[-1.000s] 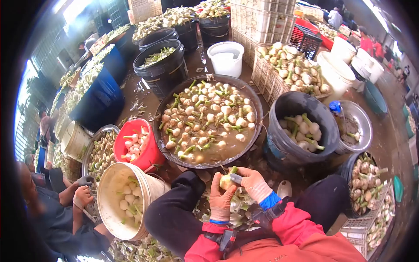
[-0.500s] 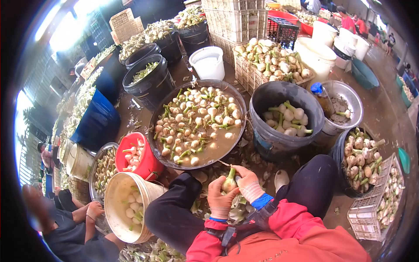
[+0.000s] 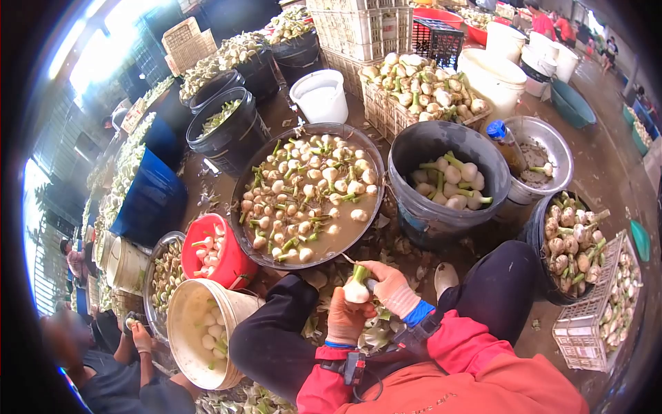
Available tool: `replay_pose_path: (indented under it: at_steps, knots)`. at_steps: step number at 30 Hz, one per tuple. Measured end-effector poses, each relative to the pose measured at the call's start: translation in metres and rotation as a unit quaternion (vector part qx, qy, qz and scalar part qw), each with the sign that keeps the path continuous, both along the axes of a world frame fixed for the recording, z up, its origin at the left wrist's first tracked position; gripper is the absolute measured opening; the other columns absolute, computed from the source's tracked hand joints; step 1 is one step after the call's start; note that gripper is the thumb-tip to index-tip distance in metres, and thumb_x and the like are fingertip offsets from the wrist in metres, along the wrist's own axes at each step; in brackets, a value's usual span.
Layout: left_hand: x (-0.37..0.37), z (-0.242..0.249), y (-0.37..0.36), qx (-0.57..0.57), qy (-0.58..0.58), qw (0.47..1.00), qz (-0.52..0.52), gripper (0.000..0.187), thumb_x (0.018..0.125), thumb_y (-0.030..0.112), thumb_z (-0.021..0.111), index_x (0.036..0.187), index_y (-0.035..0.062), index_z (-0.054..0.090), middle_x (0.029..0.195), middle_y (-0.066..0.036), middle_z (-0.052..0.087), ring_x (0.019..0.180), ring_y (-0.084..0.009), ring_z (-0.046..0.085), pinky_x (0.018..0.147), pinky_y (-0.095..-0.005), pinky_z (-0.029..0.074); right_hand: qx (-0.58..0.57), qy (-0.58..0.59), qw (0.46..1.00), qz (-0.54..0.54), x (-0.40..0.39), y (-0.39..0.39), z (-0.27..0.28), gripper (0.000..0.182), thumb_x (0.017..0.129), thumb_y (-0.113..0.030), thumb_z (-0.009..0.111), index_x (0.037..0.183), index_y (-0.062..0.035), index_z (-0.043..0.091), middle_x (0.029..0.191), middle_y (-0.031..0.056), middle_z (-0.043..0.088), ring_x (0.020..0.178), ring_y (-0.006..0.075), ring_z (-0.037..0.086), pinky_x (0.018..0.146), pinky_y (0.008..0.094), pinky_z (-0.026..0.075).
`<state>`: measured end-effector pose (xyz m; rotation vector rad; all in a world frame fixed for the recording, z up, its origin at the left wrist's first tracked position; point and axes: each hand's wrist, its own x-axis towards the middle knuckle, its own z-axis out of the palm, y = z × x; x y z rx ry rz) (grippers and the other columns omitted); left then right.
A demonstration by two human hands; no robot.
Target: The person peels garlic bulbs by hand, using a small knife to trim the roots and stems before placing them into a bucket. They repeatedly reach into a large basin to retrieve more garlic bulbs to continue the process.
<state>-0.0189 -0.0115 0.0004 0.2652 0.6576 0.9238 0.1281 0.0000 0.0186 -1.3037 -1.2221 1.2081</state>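
Note:
A garlic bulb [image 3: 356, 292] with a white, smooth body and a green stem stands upright between my hands, above my lap. My left hand [image 3: 347, 319], in an orange-tan glove, is closed around its lower side. From the right, my right hand [image 3: 390, 288], gloved alike, is closed close against the bulb and stem. A small grey metal tool [image 3: 372, 284] shows at its fingers; its shape is mostly hidden. Just ahead sits a wide dark basin [image 3: 246, 250] of muddy water with many floating bulbs. Leaf scraps [image 3: 378, 331] lie below my hands.
A dark bucket [image 3: 431, 219] of white bulbs stands ahead right; a red bucket [image 3: 236, 265] and a tilted cream bucket [image 3: 181, 314] stand left. Crates [image 3: 583, 338] and a black tub [image 3: 541, 276] hold garlic at right. A co-worker's hand [image 3: 142, 337] holds a bulb at lower left.
The bulb has turned and looks whiter, its greenish outer layer no longer showing. My left hand has dropped slightly below it. The co-worker's hand has risen. The view has shifted a little.

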Motion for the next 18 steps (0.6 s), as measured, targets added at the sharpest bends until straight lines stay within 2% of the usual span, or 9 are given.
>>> replay_pose_path:
  at_steps: [2,5,8,10,11,13,16,17,18]
  knots:
    - [0.000,0.003,-0.001,-0.041,-0.008,0.999,-0.004,0.061,0.083,0.064,0.044,0.102,0.0094,0.061,0.074,-0.011,0.062,0.062,-0.0200,0.059,0.052,-0.0340,0.047,-0.033,-0.009,0.999,0.005,0.000,-0.001,0.004,0.049,0.080,0.008,0.050,0.126,-0.0062,0.051,0.107,0.0048,0.060,0.089,0.0121,0.056,0.082,0.0236,0.045]
    - [0.000,0.012,0.003,-0.103,0.007,0.995,0.019,0.061,0.079,0.070,0.044,0.092,0.0124,0.061,0.070,-0.010,0.060,0.049,-0.0170,0.048,0.045,-0.0302,0.038,-0.074,0.257,0.962,0.055,0.006,-0.003,0.002,0.058,0.079,0.004,0.059,0.134,-0.0034,0.042,0.109,0.0048,0.061,0.096,0.0146,0.057,0.085,0.0251,0.046]
    - [-0.006,-0.002,0.006,-0.089,0.028,0.993,-0.070,0.068,0.079,0.074,0.039,0.095,0.0122,0.061,0.068,-0.008,0.059,0.050,-0.0178,0.050,0.046,-0.0299,0.040,-0.124,0.325,0.937,0.036,0.000,-0.005,-0.006,0.056,0.081,-0.001,0.063,0.133,-0.0036,0.044,0.110,0.0043,0.060,0.096,0.0147,0.057,0.084,0.0261,0.046]
    - [-0.004,-0.012,0.004,-0.011,0.041,0.994,-0.104,0.065,0.079,0.067,0.051,0.107,0.0086,0.060,0.076,-0.008,0.059,0.065,-0.0175,0.057,0.055,-0.0302,0.047,-0.108,0.257,0.960,-0.004,-0.003,-0.002,-0.015,0.051,0.081,-0.001,0.063,0.130,-0.0029,0.047,0.109,0.0050,0.060,0.096,0.0151,0.058,0.083,0.0266,0.047]
    - [0.008,-0.011,-0.001,0.151,0.248,0.957,0.018,0.064,0.077,0.058,0.061,0.114,0.0063,0.057,0.084,-0.009,0.059,0.071,-0.0183,0.057,0.062,-0.0312,0.048,-0.162,0.265,0.948,-0.064,-0.003,0.000,-0.012,0.048,0.082,0.000,0.062,0.128,-0.0028,0.049,0.109,0.0050,0.061,0.095,0.0144,0.058,0.082,0.0261,0.047]
    - [0.012,-0.004,-0.005,0.373,0.539,0.741,0.144,0.078,0.068,0.031,0.081,0.131,0.0029,0.045,0.103,-0.009,0.054,0.086,-0.0178,0.055,0.078,-0.0293,0.047,-0.183,0.311,0.923,-0.135,-0.004,0.001,-0.023,0.041,0.082,0.004,0.058,0.122,-0.0023,0.055,0.105,0.0041,0.062,0.091,0.0118,0.058,0.082,0.0245,0.047]
    - [0.004,-0.001,-0.002,0.473,0.609,0.631,0.084,0.079,0.070,0.026,0.080,0.134,0.0013,0.040,0.110,-0.009,0.052,0.092,-0.0133,0.055,0.076,-0.0255,0.047,-0.123,0.213,0.964,-0.100,-0.006,-0.002,-0.015,0.039,0.083,-0.004,0.064,0.121,-0.0020,0.056,0.098,0.0023,0.063,0.082,0.0099,0.057,0.070,0.0227,0.048]
    - [0.003,-0.004,-0.002,0.413,0.530,0.735,0.089,0.067,0.079,0.028,0.072,0.133,0.0053,0.042,0.103,-0.008,0.056,0.085,-0.0140,0.058,0.070,-0.0262,0.049,-0.140,0.271,0.948,-0.094,-0.005,-0.005,-0.007,0.036,0.083,-0.003,0.062,0.119,-0.0017,0.057,0.099,0.0016,0.063,0.085,0.0089,0.057,0.074,0.0228,0.047]
    - [-0.001,-0.006,0.000,0.411,0.532,0.735,0.090,0.067,0.079,0.028,0.072,0.133,0.0053,0.042,0.103,-0.008,0.056,0.085,-0.0140,0.058,0.070,-0.0262,0.049,-0.142,0.271,0.948,-0.093,-0.005,-0.006,-0.007,0.036,0.083,-0.003,0.062,0.119,-0.0017,0.057,0.099,0.0016,0.063,0.085,0.0089,0.057,0.074,0.0228,0.047]
